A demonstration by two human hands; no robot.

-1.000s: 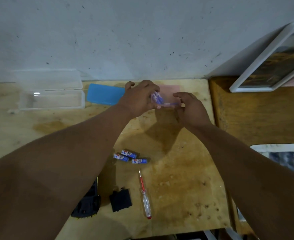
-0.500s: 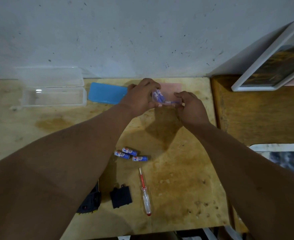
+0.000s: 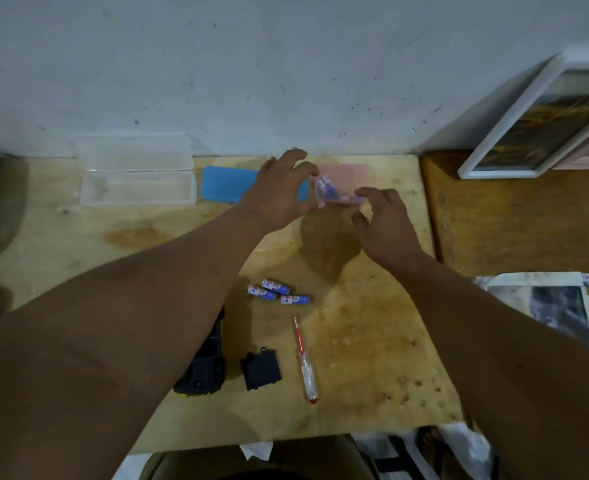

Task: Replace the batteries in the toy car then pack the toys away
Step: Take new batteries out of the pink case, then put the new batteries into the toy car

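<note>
Blue-and-white batteries (image 3: 278, 291) on plywood table (image 3: 372, 341) — labels unreadable.

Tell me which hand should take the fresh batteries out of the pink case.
Left, probably. The left hand has its fingertips curled right beside the batteries standing in the pink case. The right hand sits at the case's near edge, better suited to steadying it.

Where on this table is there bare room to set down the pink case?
Free: the wood right of the screwdriver, up to the table edge, and the stretch below the clear box. Crowded: around the batteries, black cover and toy car.
</note>
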